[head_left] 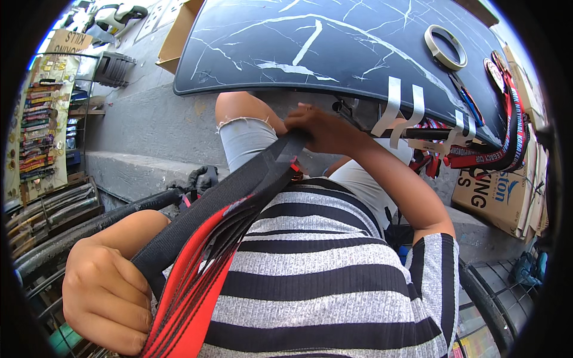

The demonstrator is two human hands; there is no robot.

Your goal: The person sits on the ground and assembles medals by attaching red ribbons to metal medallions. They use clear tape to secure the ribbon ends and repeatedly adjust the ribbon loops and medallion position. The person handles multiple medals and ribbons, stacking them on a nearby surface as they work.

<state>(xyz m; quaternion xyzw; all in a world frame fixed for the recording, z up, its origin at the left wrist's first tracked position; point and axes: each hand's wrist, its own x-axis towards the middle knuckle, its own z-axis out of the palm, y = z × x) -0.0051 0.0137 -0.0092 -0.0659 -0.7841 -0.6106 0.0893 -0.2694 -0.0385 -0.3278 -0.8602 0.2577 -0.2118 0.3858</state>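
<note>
A thick bundle of stacked ribbons, black on the outer face and red along its folded layers, stretches diagonally across my lap and striped shirt. At the lower left, my left hand is closed in a fist around the bundle's near end. My right hand grips the far end above my knees, its fingertips partly hidden behind the hand. A small red bit shows on the bundle's edge close to that hand.
A black marble-patterned table stands ahead, with a tape roll, a blue-handled tool and medal ribbons. Tape strips hang off its edge. A cardboard box sits at right; a rack of colourful packets stands left.
</note>
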